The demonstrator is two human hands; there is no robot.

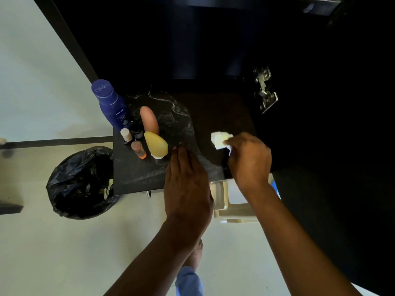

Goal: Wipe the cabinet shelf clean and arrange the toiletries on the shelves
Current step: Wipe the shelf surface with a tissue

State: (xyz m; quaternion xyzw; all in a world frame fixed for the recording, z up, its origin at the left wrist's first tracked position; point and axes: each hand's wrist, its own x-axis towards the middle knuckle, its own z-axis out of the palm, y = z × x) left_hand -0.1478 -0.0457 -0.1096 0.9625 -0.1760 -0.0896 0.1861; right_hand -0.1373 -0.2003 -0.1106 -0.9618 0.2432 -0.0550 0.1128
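Observation:
A dark cabinet shelf (215, 112) carries pale dusty smears on its left half. My right hand (249, 159) grips a crumpled white tissue (220, 139) against the shelf's right side. My left hand (186, 178) rests flat on the shelf's front, fingers straight. Toiletries stand in a cluster at the shelf's left: a tall blue Nivea bottle (112, 103), a pink tube (149, 119), a yellow tube (156, 146), a small white-capped bottle (126, 135), a small dark jar (136, 130) and a small orange bottle (139, 149).
A bin lined with a black bag (81, 182) stands on the floor at the lower left of the shelf. A cream plastic stool (230, 206) sits under the shelf's front edge. A metal door hinge (265, 90) is fixed to the cabinet's right wall.

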